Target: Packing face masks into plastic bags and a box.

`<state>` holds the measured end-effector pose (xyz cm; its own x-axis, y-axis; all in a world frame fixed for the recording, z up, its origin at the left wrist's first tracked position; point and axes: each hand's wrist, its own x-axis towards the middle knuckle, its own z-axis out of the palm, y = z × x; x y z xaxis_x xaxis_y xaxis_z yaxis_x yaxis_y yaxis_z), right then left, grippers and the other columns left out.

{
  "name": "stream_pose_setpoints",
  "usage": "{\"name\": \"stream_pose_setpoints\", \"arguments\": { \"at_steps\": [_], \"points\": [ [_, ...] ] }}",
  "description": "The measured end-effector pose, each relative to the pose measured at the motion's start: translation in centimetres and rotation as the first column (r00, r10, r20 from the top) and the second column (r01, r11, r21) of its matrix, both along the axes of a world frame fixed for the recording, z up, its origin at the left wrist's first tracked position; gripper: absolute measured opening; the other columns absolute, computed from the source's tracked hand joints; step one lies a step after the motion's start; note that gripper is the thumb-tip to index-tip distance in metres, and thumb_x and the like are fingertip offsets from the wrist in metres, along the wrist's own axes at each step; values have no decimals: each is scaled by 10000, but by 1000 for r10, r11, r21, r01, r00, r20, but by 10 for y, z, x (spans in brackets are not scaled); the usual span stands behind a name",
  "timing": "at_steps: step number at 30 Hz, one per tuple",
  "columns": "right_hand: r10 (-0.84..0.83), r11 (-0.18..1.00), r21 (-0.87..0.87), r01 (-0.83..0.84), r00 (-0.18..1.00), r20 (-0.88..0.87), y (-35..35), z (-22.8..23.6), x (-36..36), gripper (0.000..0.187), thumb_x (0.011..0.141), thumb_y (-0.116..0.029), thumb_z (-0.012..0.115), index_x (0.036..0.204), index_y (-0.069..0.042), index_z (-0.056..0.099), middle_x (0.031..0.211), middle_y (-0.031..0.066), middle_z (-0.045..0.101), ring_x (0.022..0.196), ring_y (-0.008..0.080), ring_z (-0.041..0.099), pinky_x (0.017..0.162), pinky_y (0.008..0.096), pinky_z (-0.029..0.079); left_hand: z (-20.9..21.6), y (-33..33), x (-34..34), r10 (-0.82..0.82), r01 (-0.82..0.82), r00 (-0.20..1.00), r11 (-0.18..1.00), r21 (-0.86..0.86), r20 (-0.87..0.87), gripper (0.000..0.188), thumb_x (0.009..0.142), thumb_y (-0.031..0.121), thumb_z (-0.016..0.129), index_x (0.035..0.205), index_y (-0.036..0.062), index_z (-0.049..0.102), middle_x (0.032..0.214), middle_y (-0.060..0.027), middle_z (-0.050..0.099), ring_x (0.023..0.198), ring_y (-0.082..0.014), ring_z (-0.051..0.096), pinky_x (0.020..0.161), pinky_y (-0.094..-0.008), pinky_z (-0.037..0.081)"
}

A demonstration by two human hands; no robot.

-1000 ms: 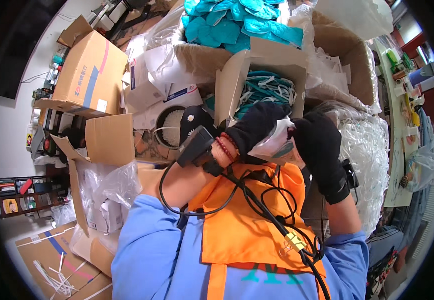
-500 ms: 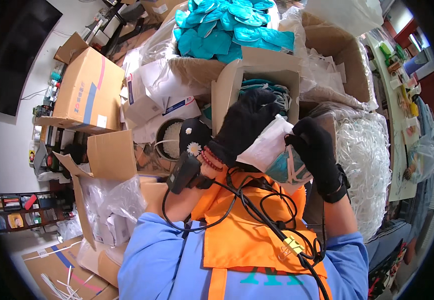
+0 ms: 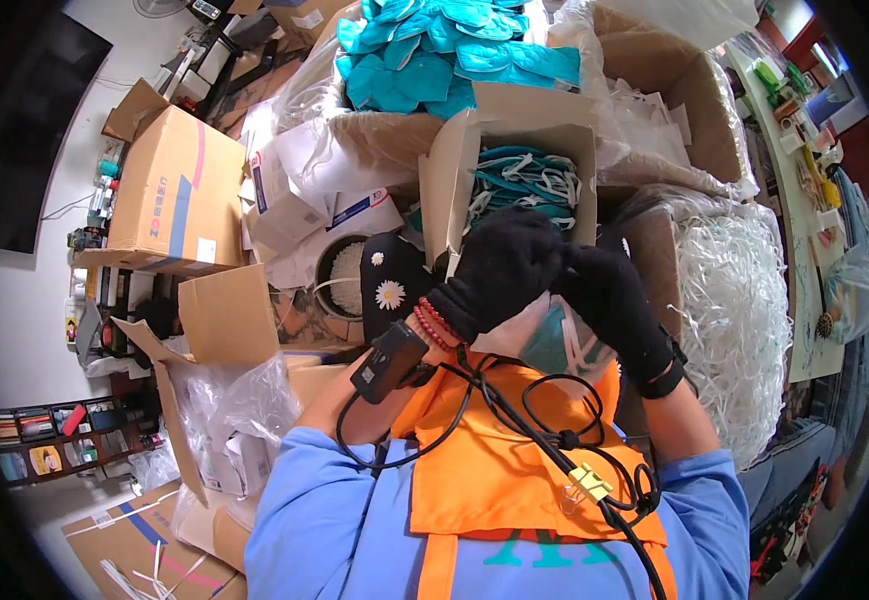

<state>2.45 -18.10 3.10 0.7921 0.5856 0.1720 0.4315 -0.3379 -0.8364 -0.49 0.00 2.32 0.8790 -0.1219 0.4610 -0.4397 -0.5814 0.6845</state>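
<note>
My left hand (image 3: 507,268), in a black glove, has its fingers bent at the upper edge of a small clear-and-white packet (image 3: 552,342). Teal fabric and white straps, like a folded face mask, show through it. My right hand (image 3: 613,308), gloved in black too, is closed on the packet's right upper edge, its fingers meeting the left ones. The gloves hide the fingertips and the packet's top. Just beyond both hands stands an open carton (image 3: 447,185) with many folded teal masks (image 3: 525,185) with white straps inside.
A heap of teal masks (image 3: 455,60) fills a plastic-lined box at the back. White straps (image 3: 730,330) fill a box on the right. A bucket of white pellets (image 3: 347,275) stands left of my hands. Black cables (image 3: 530,430) hang across my orange apron (image 3: 475,480).
My left hand has moved down and right, off the mask carton, to meet my right hand at the packet's top. The masks inside the carton now show more.
</note>
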Motion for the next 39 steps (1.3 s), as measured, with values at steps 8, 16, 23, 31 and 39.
{"name": "stream_pose_setpoints", "arguments": {
  "at_steps": [8, 16, 23, 31, 39],
  "points": [
    [309, 892, -448, -57, 801, 513, 3, 50, -22, 148, 694, -139, 662, 823, -76, 626, 695, 98, 576, 647, 307, 605, 566, 409, 449, -49, 4, 12, 176, -305, 943, 796, 523, 283, 165, 878, 228, 571, 800, 104, 648, 716, -103, 597, 668, -284, 616, 580, -402, 492],
    [253, 888, -453, 80, 737, 626, -13, 65, -23, 157, 730, -187, 644, 847, -92, 605, 727, 95, 566, 682, 297, 591, 611, 418, 443, -65, 32, 32, 55, -126, 990, 733, 668, 126, 193, 900, 245, 569, 832, 101, 678, 803, -72, 676, 751, -224, 659, 651, -346, 523],
    [35, 921, -323, 220, 776, 630, -15, 52, -2, 92, 728, -218, 700, 744, -131, 674, 699, 77, 617, 664, 284, 622, 591, 384, 477, 13, 31, 20, -242, 22, 926, 804, -594, -292, 129, 867, 150, 696, 957, 71, 647, 868, -1, 632, 840, -88, 587, 782, -279, 487],
    [-42, 939, -256, 230, 814, 579, -18, 43, 4, 114, 727, -178, 703, 822, -115, 708, 791, 98, 658, 731, 292, 644, 651, 366, 502, 5, 23, 5, -231, 130, 935, 929, -347, -269, 136, 837, 106, 679, 949, 29, 679, 898, -69, 676, 856, -164, 636, 785, -284, 503],
    [-120, 991, -48, 127, 983, 140, -17, 23, 9, 207, 785, -109, 681, 985, -54, 684, 855, 131, 659, 818, 290, 652, 730, 361, 509, 18, 18, 7, -237, -31, 918, 756, -654, -318, 99, 844, 94, 656, 904, 26, 696, 860, -44, 706, 794, -102, 631, 748, -267, 508]
  ]
}}
